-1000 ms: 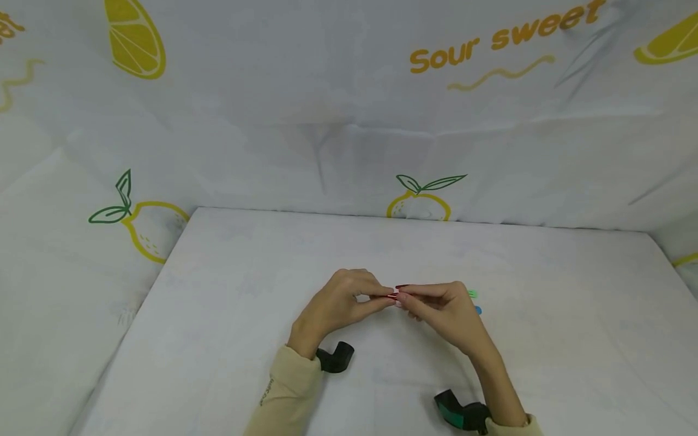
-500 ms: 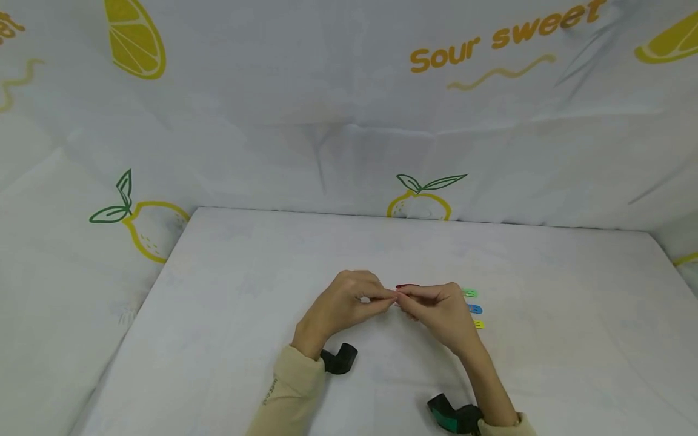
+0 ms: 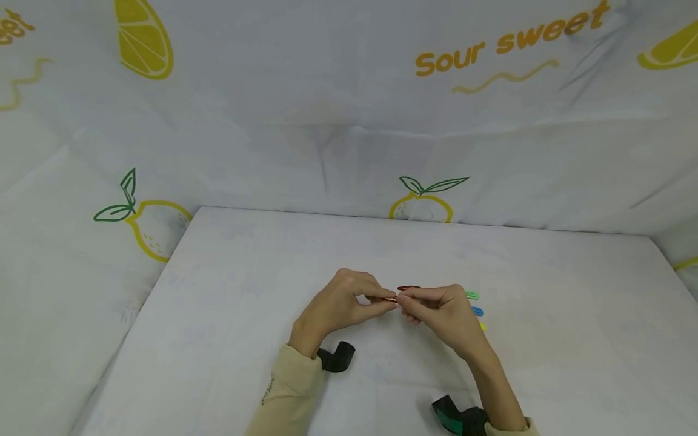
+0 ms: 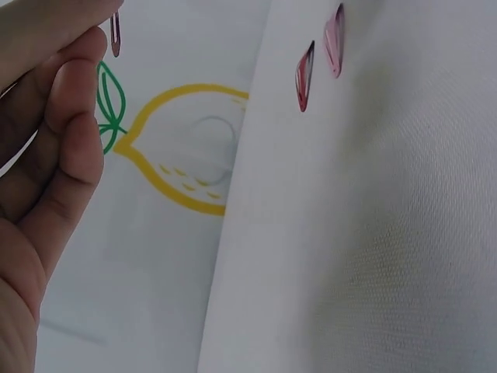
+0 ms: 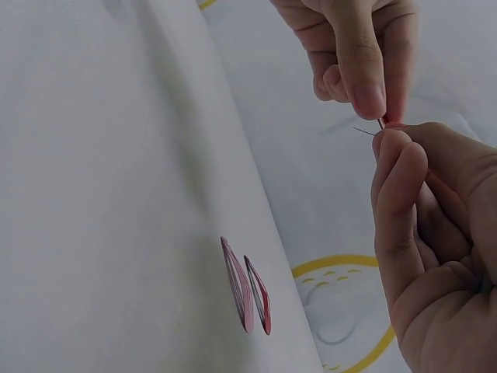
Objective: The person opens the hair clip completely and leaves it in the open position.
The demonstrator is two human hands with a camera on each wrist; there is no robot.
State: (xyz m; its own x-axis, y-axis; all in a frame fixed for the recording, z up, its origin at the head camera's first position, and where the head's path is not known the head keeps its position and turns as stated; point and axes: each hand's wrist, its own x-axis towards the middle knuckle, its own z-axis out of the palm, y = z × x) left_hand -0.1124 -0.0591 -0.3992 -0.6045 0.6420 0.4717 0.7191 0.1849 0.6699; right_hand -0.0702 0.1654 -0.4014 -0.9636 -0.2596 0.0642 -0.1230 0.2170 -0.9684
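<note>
My left hand (image 3: 340, 303) and right hand (image 3: 444, 315) meet fingertip to fingertip above the middle of the table. Between them is a small reddish snap hair clip (image 3: 389, 299), pinched by thumb and fingers from both sides. Most of it is covered by the fingertips; one end of the clip (image 4: 116, 35) sticks out in the left wrist view, and a thin metal strip (image 5: 363, 130) shows in the right wrist view. On the table just beyond lie a red hair clip (image 5: 259, 295) and a pink hair clip (image 5: 238, 286), side by side.
Green (image 3: 472, 295), blue (image 3: 477, 311) and yellow (image 3: 482, 326) hair clips lie in a column, partly behind my right hand. A white cloth covers the table (image 3: 245, 260). Behind it hangs a lemon-printed white sheet (image 3: 272, 151).
Both hands stay nearly in place, pinching the clip. The right hand shifted slightly left, baring more of the coloured clips, then back right. The held clip's red shows again between the fingertips.
</note>
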